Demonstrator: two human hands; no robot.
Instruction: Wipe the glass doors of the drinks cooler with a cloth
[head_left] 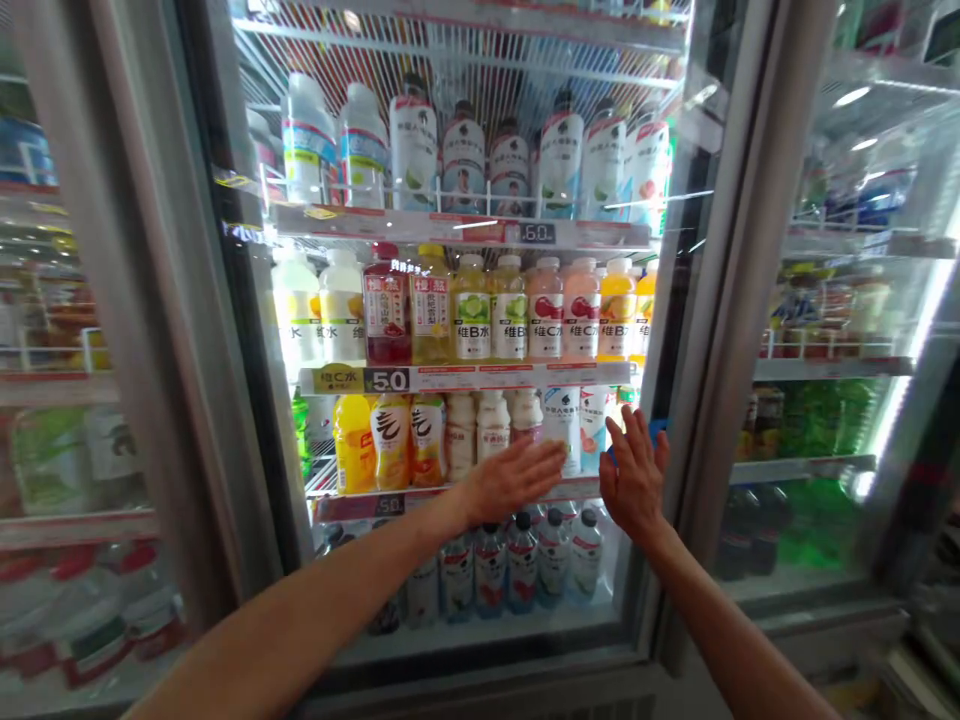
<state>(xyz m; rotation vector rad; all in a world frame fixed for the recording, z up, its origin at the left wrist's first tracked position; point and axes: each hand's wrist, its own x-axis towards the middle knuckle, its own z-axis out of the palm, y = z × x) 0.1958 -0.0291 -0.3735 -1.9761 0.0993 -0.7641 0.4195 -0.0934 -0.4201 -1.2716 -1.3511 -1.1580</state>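
Note:
My left hand (517, 480) is stretched out flat in front of the glass-fronted drinks fridge, level with its third shelf, fingers pointing right. It holds nothing that I can see. To its right, my right hand (636, 475) is raised with its fingers apart near the door's right frame (742, 250). Something blue (658, 430) shows behind its fingers; I cannot make out what it is. White bottles (562, 425) stand behind the gap between my hands. Whether either palm touches the glass is unclear. Small white-capped bottles (493, 425) and orange drinks (390, 440) sit left of my left hand.
Above, a shelf holds coloured vitamin drinks (472, 310), with a 5.0 price tag (386, 380) on its edge. Larger bottles (561, 155) fill the shelf over that. Dark-capped bottles (523, 565) stand at the bottom. Neighbouring fridge doors flank this one, with metal frames (157, 300) between.

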